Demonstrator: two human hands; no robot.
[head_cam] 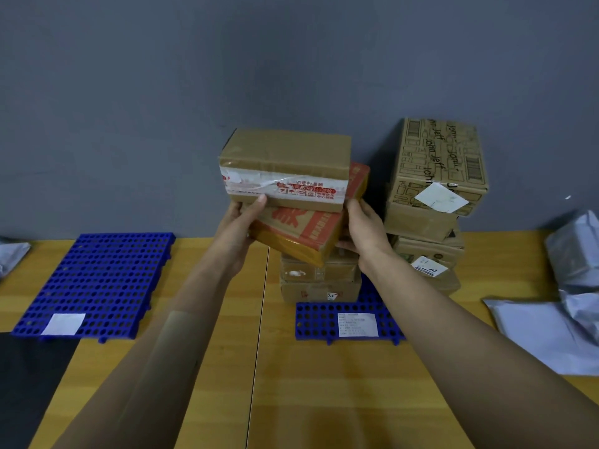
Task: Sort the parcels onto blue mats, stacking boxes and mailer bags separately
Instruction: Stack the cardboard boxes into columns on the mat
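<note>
A: What sits at the far left of the frame?

B: A grey mailer bag (13, 254) pokes in at the left edge. Just right of it lies a blue perforated mat (107, 280) with a blank white label (64, 324) at its near corner, nothing stacked on it.

A: And the hands?

B: Centre frame. The left hand (238, 226) is wrapped around the left end of two boxes, thumb on the front of the upper one. The right hand (363, 230) grips their right end, fingers curled underneath. Together they hold a plain brown box with red-printed tape (285, 166) lying on a tilted red-and-brown box (301, 233).

A: Where are those two boxes?

B: Raised just above a stack of taped cardboard boxes (319, 277) standing on a second blue mat (321, 322), which carries a printed label (357, 324). Whether the tilted box touches the stack I cannot tell.

A: Further right?

B: A taller pile topped by a carton with drawn bottles and lettering (437, 163), against the grey wall. Then grey mailer bags (570, 299) heaped on the wooden table (324, 400) at the right edge.
</note>
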